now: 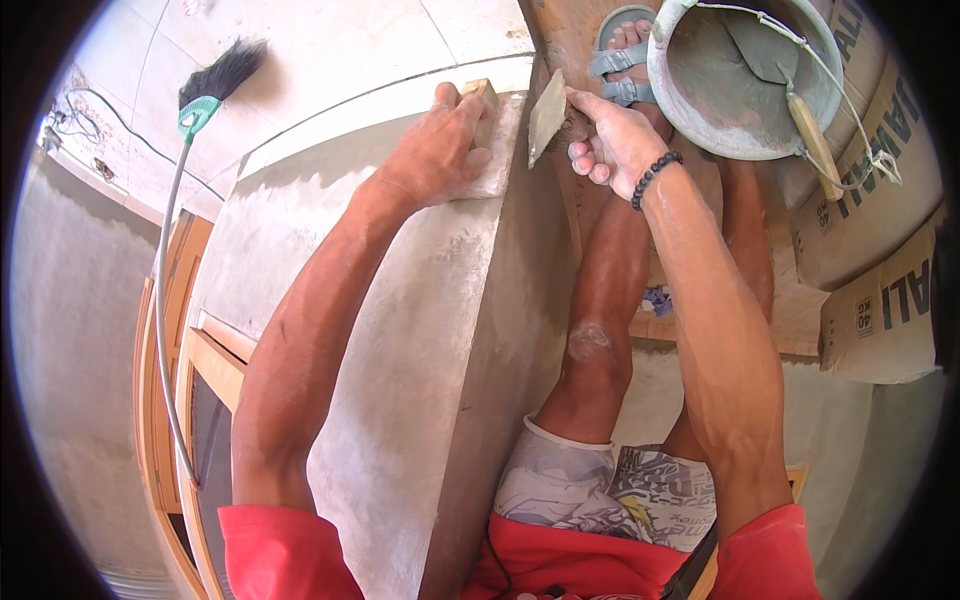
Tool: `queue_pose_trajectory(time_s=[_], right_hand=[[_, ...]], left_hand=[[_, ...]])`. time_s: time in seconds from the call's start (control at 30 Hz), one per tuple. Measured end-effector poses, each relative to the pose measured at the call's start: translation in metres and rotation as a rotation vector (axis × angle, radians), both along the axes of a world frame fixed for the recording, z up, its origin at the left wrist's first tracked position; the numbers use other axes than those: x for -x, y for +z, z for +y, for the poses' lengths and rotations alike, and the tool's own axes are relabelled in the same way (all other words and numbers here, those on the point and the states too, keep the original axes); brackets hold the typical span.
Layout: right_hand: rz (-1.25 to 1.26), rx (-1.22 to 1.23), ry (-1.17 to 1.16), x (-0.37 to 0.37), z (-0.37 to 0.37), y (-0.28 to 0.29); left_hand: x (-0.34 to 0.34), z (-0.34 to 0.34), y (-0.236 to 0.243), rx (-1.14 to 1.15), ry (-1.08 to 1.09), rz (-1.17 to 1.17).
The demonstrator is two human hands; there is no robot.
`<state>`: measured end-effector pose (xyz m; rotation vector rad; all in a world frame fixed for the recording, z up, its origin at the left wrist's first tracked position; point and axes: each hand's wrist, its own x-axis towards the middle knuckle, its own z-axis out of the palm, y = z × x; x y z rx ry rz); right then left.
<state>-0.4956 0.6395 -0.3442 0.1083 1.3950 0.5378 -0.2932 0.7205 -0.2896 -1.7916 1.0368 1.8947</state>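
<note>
My left hand (445, 150) is closed around the wooden grip (482, 98) of a plastering float. The float's pale, mortar-smeared board (508, 150) lies against the top of a grey plastered wall (400, 400), at its corner edge. Just right of that edge, my right hand (622, 140) grips a small trowel. Its flat blade (547, 118), coated in grey mortar, is tilted close to the corner, and the fingers hide its handle. Whether the blade touches the wall I cannot tell. A dark bead bracelet (657, 178) circles my right wrist.
At the upper right stands a bucket (690, 110) with grey mortar and a wooden-handled trowel (812, 140). Printed paper sacks (870, 200) are stacked beside it. A broom (200, 115) with a green head leans at the left, near wooden frames (210, 365). My sandalled foot (625, 60) is by the bucket.
</note>
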Motion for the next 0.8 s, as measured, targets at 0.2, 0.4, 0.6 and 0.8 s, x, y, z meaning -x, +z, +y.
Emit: queue_pose_trajectory(time_s=[0.2,0.4,0.6,0.8], right_hand=[[-0.1,-0.009,0.104,-0.01,-0.005,0.012],[-0.34,-0.072,0.075,0.001,-0.004,0.006],[-0.505,0.135,0.423,-0.011,-0.003,0.012],[-0.563,0.219,0.443,-0.013,-0.001,-0.001]], left_hand=[[-0.001,0.016,0.001,0.146,0.093,-0.038],[-0.004,0.013,0.0,0.092,0.076,-0.025],[-0.005,0.014,0.0,0.092,0.097,-0.031],[-0.006,0.013,0.0,0.104,0.112,-0.016]])
